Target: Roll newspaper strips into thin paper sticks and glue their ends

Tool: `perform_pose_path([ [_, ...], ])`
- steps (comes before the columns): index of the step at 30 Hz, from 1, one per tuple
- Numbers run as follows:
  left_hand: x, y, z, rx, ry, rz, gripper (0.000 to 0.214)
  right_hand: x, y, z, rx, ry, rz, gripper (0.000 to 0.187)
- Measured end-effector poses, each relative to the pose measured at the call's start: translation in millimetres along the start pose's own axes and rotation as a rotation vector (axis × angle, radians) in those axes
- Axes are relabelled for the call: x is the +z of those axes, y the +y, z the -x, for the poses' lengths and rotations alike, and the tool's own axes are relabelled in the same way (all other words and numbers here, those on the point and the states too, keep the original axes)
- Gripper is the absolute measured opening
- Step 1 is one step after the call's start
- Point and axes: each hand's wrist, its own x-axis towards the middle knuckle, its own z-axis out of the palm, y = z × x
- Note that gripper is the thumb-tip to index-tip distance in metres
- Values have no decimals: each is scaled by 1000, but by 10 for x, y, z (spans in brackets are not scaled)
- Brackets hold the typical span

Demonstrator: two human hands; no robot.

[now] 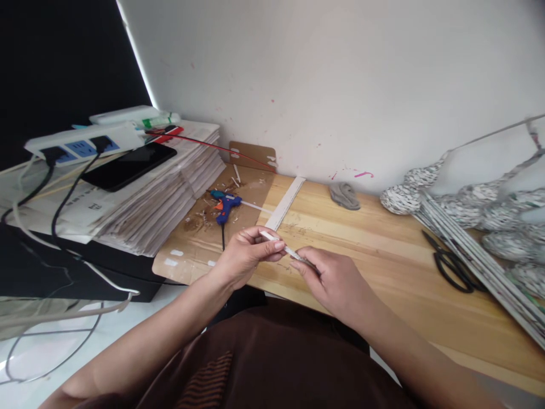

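Between my two hands is a thin, pale rolled-paper stick [292, 253], tilted down to the right. My left hand [251, 253] pinches its left part between thumb and fingers. At the stick's right end, the thumb and fingers of my right hand [330, 275] are closed on it. Just beyond my left hand a flat white paper strip [284, 204] lies on the wooden table [374, 244]. A blue hot glue gun [227, 207], with a glue stick in its back, rests to the left on a stained cardboard sheet [191, 244].
At the left, a tall paper stack [187, 176] carries a power strip [80, 145] and a black phone [130, 165]. A grey cloth [344, 196] lies near the wall. To the right are black scissors [453, 270], long paper sticks [477, 261] and several woven paper bulbs [402, 199].
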Motion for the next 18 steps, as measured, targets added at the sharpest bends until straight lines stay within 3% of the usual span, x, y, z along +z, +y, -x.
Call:
perform_pose_path([
  [6,-21,-31,-1,20,-19,-14,22,5,0,15,-36,-14,70,24],
  [18,-54,-85,-24,141,-85,-31,16,-38,-42,8,7,-64,-15,32],
])
